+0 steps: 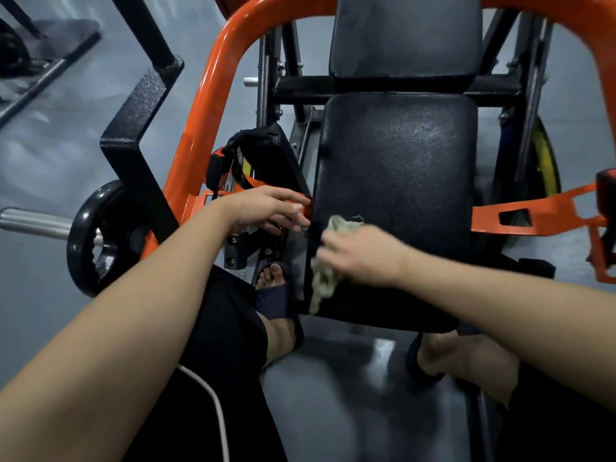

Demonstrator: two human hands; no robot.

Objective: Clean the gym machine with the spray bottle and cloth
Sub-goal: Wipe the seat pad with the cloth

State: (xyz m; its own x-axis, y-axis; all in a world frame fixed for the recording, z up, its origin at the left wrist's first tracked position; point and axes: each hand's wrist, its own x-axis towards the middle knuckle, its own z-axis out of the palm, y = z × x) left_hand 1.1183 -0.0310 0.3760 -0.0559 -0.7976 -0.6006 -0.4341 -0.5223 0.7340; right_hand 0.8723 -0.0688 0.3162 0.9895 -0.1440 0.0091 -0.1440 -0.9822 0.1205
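Observation:
The gym machine has an orange tubular frame [213, 105] and a black padded seat [396, 168] with a back pad [406, 35] above it. My right hand [363, 255] is shut on a pale green cloth [325, 278], pressed on the seat's near left corner; the hand is blurred. My left hand [266, 208] reaches to the orange bracket at the seat's left edge, fingers spread and touching it, with nothing held. No spray bottle is in view.
A black weight plate [96, 235] on a steel bar [33, 223] sits at the left. An orange side bracket [540, 215] juts out right of the seat. My feet in dark sandals [276, 295] stand on the grey floor below the seat.

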